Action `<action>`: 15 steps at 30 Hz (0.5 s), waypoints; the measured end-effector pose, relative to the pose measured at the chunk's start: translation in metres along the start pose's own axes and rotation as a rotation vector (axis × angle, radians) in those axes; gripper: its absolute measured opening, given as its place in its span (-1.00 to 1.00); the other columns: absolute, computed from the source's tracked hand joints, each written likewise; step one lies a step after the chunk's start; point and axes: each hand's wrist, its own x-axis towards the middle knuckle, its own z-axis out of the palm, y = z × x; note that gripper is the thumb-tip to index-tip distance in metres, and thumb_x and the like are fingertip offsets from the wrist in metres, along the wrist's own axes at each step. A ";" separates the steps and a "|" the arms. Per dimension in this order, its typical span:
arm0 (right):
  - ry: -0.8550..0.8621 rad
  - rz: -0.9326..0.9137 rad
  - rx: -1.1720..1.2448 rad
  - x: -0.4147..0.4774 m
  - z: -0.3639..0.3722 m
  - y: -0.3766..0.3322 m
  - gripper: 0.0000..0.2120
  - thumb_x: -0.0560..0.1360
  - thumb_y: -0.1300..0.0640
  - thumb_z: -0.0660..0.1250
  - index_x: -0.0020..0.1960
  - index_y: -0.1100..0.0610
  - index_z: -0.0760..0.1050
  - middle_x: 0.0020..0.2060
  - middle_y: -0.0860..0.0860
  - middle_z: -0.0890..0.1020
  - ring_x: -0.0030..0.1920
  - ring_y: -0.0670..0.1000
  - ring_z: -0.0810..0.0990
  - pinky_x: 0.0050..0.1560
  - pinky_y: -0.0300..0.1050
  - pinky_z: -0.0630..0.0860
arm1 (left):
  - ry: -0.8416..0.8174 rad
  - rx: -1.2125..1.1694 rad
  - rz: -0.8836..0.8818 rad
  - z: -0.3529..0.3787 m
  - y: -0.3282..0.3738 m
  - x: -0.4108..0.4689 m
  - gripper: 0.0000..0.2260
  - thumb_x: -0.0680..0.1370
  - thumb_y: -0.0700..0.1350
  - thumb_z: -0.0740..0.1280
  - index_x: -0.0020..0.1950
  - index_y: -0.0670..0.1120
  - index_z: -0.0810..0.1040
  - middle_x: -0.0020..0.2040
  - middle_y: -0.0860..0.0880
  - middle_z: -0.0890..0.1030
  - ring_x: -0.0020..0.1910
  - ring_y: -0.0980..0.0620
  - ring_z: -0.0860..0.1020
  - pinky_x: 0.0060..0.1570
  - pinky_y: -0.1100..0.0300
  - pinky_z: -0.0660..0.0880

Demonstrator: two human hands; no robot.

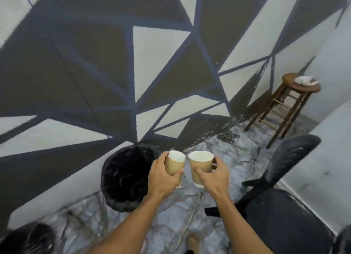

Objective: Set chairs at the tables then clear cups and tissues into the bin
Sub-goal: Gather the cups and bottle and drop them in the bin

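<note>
The left hand (163,175) is wrapped around a brown paper cup (175,163), fingers curled over its far side and thumb across the near side. The right hand (212,175) grips a second paper cup (201,166) the same way. The two cups are upright, side by side and almost touching, their white insides facing the camera.

Just left of the left hand, against the foot of the wall, stands a bin (125,176) lined with a black bag, its mouth open. The cups are held beside it, over the marbled floor (171,221), not above the opening.

To the right, near the person, is a black office chair (281,206). Farther off, in the right corner, a wooden stool (288,105) carries a crumpled white tissue (305,80) on its seat. The wall (95,64) behind is painted with grey, white and dark triangles.
</note>
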 end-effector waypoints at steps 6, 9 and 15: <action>-0.230 0.035 -0.004 0.049 0.097 -0.003 -0.28 0.18 -0.05 0.60 0.30 -0.01 0.47 0.13 -0.08 0.56 0.08 -0.04 0.57 0.09 0.01 0.60 | 0.133 0.028 -0.237 -0.032 -0.051 0.046 -0.30 0.36 0.14 0.53 0.42 0.22 0.30 0.28 0.09 0.47 0.23 0.05 0.41 0.26 0.04 0.41; -0.330 0.082 -0.023 0.082 0.137 0.005 -0.24 0.18 -0.06 0.61 0.34 0.00 0.45 0.14 -0.05 0.57 0.09 -0.02 0.58 0.10 0.05 0.60 | 0.173 0.068 -0.352 -0.033 -0.075 0.072 -0.32 0.37 0.13 0.54 0.42 0.22 0.30 0.28 0.06 0.48 0.17 0.12 0.36 0.24 0.04 0.40; -0.479 0.148 -0.050 0.119 0.194 0.019 -0.29 0.21 0.06 0.64 0.32 0.03 0.47 0.10 -0.03 0.58 0.07 0.02 0.59 0.09 0.05 0.60 | 0.203 0.085 -0.509 -0.026 -0.110 0.111 -0.32 0.36 0.12 0.54 0.40 0.21 0.31 0.26 0.06 0.51 0.25 -0.01 0.45 0.24 -0.04 0.46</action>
